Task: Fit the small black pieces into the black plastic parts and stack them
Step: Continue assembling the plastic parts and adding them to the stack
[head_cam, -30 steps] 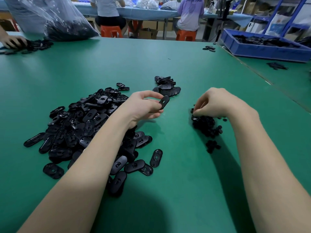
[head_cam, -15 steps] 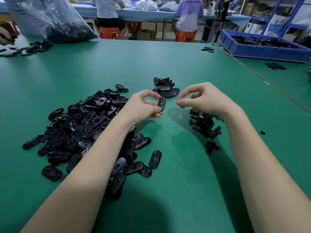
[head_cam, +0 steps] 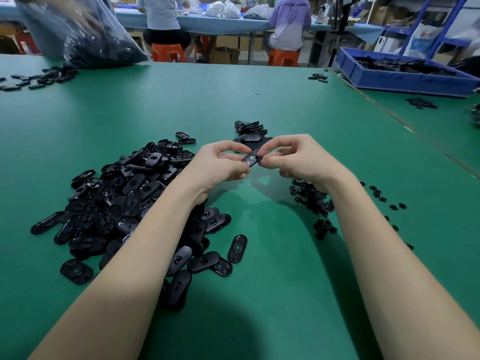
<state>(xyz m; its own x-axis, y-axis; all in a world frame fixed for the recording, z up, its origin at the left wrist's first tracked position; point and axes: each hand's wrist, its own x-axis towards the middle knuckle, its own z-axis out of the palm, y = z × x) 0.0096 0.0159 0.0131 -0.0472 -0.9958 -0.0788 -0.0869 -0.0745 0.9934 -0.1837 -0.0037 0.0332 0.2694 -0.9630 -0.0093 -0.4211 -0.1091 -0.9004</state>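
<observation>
My left hand (head_cam: 220, 165) pinches one black oval plastic part (head_cam: 251, 159) above the green table. My right hand (head_cam: 298, 158) meets it from the right, thumb and fingers pinched at the part's right end; the small piece between them is hidden. A big loose pile of oval parts (head_cam: 124, 201) lies under and left of my left forearm. A heap of small black pieces (head_cam: 311, 198) sits below my right wrist. Behind my hands stands a short stack of finished parts (head_cam: 250, 129).
A clear bag of black parts (head_cam: 98, 48) and scattered parts (head_cam: 39, 79) lie at the far left. A blue crate (head_cam: 405, 74) of parts sits on the adjoining table at the right. Two people sit on orange stools at a far table.
My right hand has left the heap of small pieces, risen and moved left to meet the oval part. My left hand kept hold of that part and turned it slightly.
</observation>
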